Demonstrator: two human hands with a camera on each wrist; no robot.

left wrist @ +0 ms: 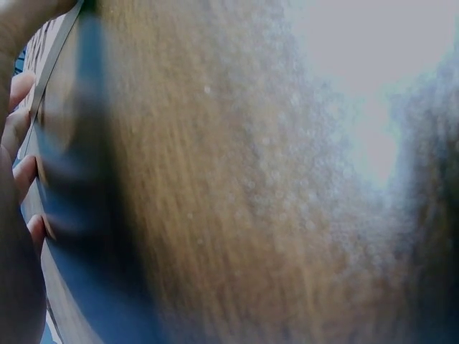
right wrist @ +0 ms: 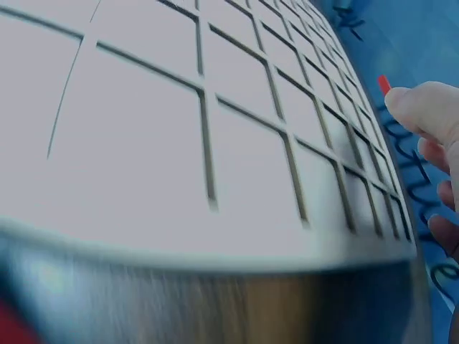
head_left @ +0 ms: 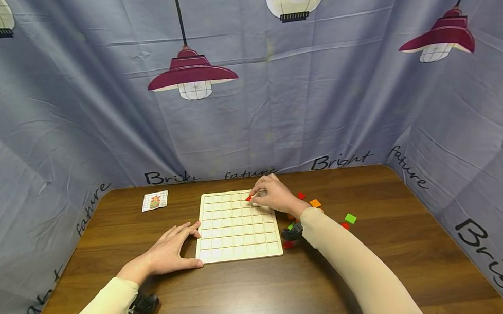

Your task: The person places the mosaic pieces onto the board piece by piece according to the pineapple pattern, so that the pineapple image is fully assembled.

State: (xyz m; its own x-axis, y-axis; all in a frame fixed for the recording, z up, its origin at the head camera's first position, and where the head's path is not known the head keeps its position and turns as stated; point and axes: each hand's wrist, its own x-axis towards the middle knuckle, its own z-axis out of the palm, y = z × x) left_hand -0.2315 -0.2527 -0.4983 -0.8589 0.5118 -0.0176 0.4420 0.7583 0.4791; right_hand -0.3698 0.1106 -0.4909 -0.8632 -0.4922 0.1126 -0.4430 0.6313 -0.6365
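A pale wooden board (head_left: pixel 237 234) with a square grid lies on the table. My left hand (head_left: pixel 169 250) rests at its left side, thumb and fingers spread and touching the edge. In the left wrist view the fingertips (left wrist: pixel 27 175) meet the board's edge. Over the board's far right part, my right hand (head_left: pixel 276 195) pinches a small red tile (head_left: pixel 249 198) between thumb and fingers. The right wrist view shows that red tile (right wrist: pixel 384 84) sticking out past the thumb, above the grid. The grid squares I can see hold no tiles.
Loose tiles lie right of the board, partly behind my right forearm: an orange tile (head_left: pixel 315 203), a green tile (head_left: pixel 350 218), a red tile (head_left: pixel 301 195) and several others. A small picture card (head_left: pixel 155 201) lies at the back left. A printed curtain (head_left: pixel 252 126) surrounds the table (head_left: pixel 231 304).
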